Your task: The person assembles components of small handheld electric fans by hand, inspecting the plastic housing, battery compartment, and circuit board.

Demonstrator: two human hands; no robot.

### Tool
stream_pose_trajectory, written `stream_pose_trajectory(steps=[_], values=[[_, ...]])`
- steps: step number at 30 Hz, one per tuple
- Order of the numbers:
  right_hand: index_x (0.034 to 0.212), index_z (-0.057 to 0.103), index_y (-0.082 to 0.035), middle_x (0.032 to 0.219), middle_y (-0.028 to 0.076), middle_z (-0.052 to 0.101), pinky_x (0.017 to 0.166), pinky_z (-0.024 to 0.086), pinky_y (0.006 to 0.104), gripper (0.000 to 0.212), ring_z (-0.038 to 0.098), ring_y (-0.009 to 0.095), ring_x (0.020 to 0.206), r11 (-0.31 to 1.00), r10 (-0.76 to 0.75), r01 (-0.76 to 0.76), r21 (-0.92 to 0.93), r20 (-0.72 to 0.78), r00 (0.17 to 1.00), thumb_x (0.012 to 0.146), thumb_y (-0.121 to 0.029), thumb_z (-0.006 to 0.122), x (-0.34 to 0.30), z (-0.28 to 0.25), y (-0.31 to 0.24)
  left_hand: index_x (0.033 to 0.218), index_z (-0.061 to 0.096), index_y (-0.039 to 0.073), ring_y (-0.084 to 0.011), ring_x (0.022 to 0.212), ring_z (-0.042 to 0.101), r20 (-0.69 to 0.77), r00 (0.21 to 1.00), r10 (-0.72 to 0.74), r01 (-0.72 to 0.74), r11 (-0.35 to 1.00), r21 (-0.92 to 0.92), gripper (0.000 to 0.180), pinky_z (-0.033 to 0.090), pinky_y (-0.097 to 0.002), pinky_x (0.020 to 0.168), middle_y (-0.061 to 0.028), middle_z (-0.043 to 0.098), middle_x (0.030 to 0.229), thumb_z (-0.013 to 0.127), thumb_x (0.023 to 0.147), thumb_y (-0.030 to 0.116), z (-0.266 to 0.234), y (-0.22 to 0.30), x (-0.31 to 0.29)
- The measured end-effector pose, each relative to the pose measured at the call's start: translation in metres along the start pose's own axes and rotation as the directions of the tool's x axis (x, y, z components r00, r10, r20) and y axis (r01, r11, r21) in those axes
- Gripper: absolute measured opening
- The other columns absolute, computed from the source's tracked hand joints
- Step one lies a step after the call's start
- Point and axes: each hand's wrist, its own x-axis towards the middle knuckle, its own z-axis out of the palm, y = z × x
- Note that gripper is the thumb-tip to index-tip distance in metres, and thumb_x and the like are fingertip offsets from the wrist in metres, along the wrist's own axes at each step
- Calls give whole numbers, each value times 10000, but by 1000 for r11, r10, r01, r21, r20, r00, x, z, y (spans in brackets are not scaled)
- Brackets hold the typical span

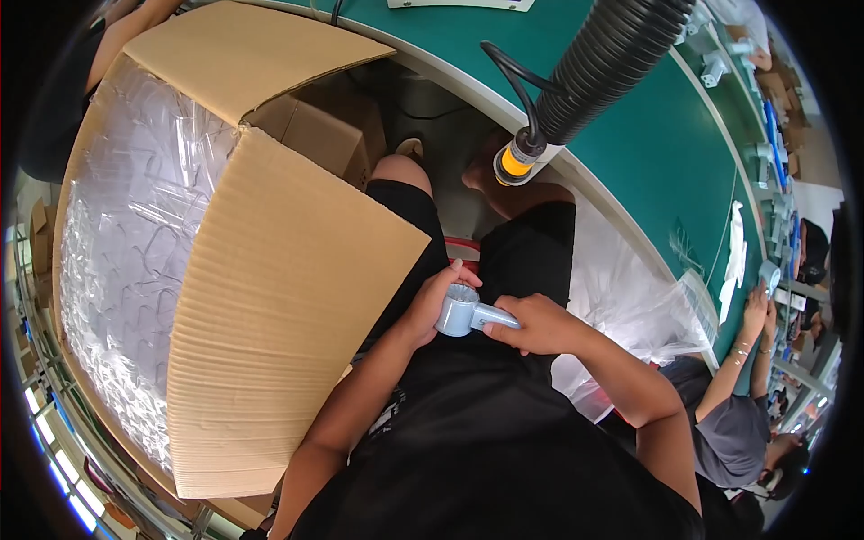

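1. In the head view, the only one we have, we see the light-blue device (458, 311) held in front of the black shirt (459, 405), over the lap, between the two hands: a round head on the left, a handle running off to the right.
2. The right hand (533, 325) is closed on the handle, thumb laid along its upper side; we cannot see how its fingers wrap beneath.
3. The left hand (430, 304) cups the left side of the round head, loosely curved around it rather than clenched; the head hides part of that contact.
4. We judge the device light and stiff, probably hard plastic. Its smooth shell could slip or turn in a slack grip, and a drop might crack or scuff it.
5. We would take the handle as the main hold and steady the head by its side wall, keeping fingertips off the clear, patterned-looking top face, which seems the more delicate part.
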Motion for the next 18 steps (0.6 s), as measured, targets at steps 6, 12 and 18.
stream_pose_trajectory(steps=[6, 12, 18], values=[[915, 599, 16, 696, 198, 647, 676, 513, 431, 495, 666, 367, 704, 996, 10, -5, -86, 59, 998, 922, -475, 538, -4, -17, -15, 965, 645, 6, -161, 850, 618, 127, 987, -98, 106, 993, -58, 613, 481, -293, 810, -81, 635, 876, 283, 1026, 498, 0, 9, -6], [937, 603, 54, 747, 250, 650, 714, 518, 470, 543, 657, 414, 746, 937, -90, 81, -340, -12, 996, 929, -483, 530, 4, 4, -31, 804, 620, 34, -139, 761, 595, 170, 985, -41, 91, 949, -302, 680, 468, -258, 757, -66, 619, 787, 262, 1003, 576, -8, -7, -6], [935, 596, 75, 754, 264, 647, 722, 522, 472, 541, 655, 423, 749, 942, -47, 57, -330, 37, 998, 941, -461, 517, 19, 1, -45, 750, 587, 31, -124, 693, 545, 165, 983, -74, 122, 945, -302, 599, 424, -243, 680, -57, 578, 731, 335, 997, 515, -16, -5, -4]])
